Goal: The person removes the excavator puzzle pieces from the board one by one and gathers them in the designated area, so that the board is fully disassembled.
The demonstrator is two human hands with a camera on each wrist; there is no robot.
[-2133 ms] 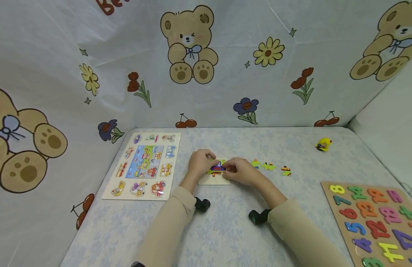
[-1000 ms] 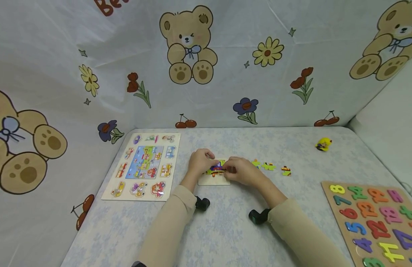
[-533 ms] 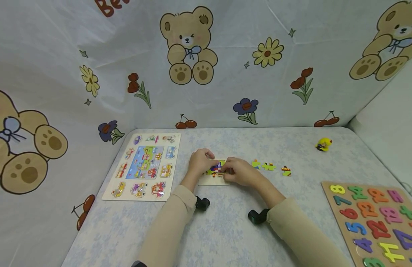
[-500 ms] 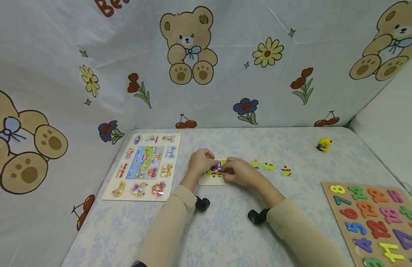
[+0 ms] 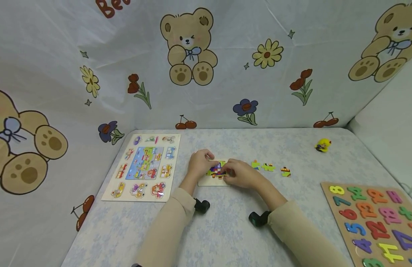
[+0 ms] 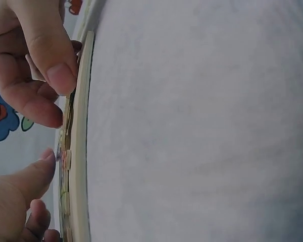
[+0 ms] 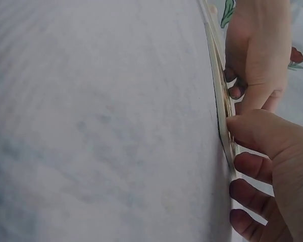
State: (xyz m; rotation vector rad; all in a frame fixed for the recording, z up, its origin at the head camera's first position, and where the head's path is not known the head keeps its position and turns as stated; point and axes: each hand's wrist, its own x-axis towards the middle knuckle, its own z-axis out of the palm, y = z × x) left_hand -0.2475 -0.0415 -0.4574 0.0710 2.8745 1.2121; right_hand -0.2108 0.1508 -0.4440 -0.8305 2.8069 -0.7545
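Note:
Between the hands lies a small jigsaw puzzle board (image 5: 210,181) with a pale lower border, its pieces forming a colourful vehicle picture (image 5: 216,170). My left hand (image 5: 198,165) is at the board's left side, its thumb (image 6: 38,171) reaching straight over the pieces. My right hand (image 5: 242,173) bends over the right side, thumb and fingertips together at a puzzle piece there; the hand hides most of that piece. In the right wrist view the right thumb (image 7: 252,128) is right at the board's edge (image 7: 219,96). Loose puzzle pieces (image 5: 268,167) lie to the right.
On the left stands a larger picture board (image 5: 145,163) with vehicle inserts. At the right front lies a number board (image 5: 369,211) with coloured foam-like digits. A yellow duck toy (image 5: 322,145) sits at the back right. A bear-printed cloth (image 5: 226,96) hangs behind the table.
My right fingers shift slightly at the right part of the puzzle, and the pieces beneath them sit a little differently. My left hand keeps its place. The loose pieces have not moved.

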